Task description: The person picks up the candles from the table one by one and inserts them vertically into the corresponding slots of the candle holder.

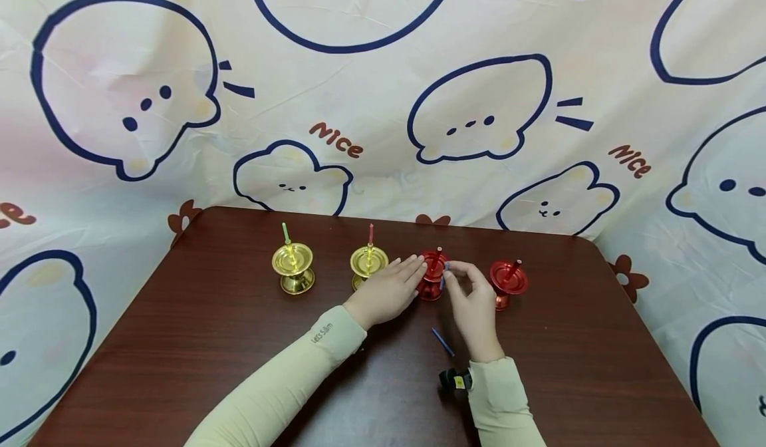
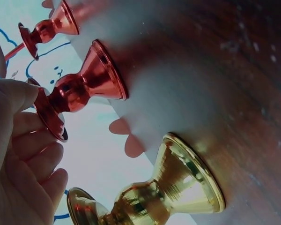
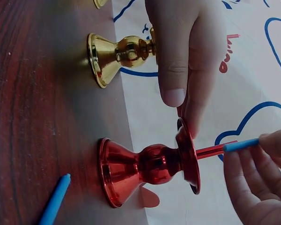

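Note:
A red metal candle holder (image 1: 430, 290) stands upright with a thin red tube (image 3: 210, 151) rising from its dish. My left hand (image 1: 385, 294) holds the edge of that dish, with thumb and fingertips at its rim in the left wrist view. Between thumb and fingertips, my right hand (image 1: 474, 304) pinches a thin blue candle (image 3: 241, 144). Its lower end is at the top of the red tube; whether it is inside cannot be told. Another blue candle (image 1: 443, 342) lies on the table near my right wrist.
Left of my hands, one gold holder (image 1: 297, 281) bears a green candle (image 1: 286, 233) and another gold holder (image 1: 365, 258) a pink candle (image 1: 371, 235). A second red holder (image 1: 509, 279) stands at the right. The brown table (image 1: 179, 340) meets a printed cloth (image 1: 383, 101) behind.

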The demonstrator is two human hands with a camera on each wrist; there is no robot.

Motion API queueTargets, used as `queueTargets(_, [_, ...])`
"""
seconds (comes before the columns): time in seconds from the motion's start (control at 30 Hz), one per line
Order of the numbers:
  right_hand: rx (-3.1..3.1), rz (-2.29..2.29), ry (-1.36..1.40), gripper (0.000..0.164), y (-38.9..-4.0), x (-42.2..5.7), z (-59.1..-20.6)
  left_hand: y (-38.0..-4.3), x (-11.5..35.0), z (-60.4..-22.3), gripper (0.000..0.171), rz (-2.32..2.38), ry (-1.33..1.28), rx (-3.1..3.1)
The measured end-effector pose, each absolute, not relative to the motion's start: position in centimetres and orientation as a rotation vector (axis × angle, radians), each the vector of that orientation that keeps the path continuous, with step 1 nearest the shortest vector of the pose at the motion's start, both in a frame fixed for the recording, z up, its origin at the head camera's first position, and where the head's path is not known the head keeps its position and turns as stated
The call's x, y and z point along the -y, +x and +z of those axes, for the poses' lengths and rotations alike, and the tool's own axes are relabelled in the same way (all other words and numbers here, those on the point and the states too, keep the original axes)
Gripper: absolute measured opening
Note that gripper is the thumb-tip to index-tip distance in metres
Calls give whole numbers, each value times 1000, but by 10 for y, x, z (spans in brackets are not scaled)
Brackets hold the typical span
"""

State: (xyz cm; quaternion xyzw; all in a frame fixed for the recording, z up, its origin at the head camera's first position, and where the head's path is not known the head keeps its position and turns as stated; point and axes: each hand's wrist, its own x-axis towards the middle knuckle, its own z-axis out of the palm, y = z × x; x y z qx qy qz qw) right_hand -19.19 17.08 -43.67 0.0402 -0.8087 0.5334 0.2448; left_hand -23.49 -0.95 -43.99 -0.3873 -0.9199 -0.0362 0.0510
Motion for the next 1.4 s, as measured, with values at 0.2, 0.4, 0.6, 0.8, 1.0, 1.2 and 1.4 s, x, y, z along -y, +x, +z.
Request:
queueTargets(0.2, [2149, 1417, 156, 17, -196, -172, -431, -234, 7, -441, 54, -92, -1171, 2815])
queueTargets(0.4, [2113, 1434, 177, 19, -201, -173, -425, -234, 7, -443, 55, -92, -1169, 2805])
queueTargets(0.6, [2067, 1463, 201, 21, -210, -173, -417, -233, 7, -442, 55, -90, -1169, 2810])
queueTargets(0.8, [2068, 1443, 242, 21, -217, -173, -411, -232, 8, -441, 54, -93, -1176, 2790])
queueTargets(1.0, [2058, 1426, 301, 21, -224, -175, -409, -232, 8, -441, 54, -99, -1176, 2793])
queueTargets(1.2, [2080, 1400, 307, 22, -230, -175, -410, -230, 8, -438, 54, -144, -1184, 2806])
queueTargets(1.4, [2096, 1444, 296, 21, -236, -176, -413, -231, 8, -440, 53, -151, -1186, 2787])
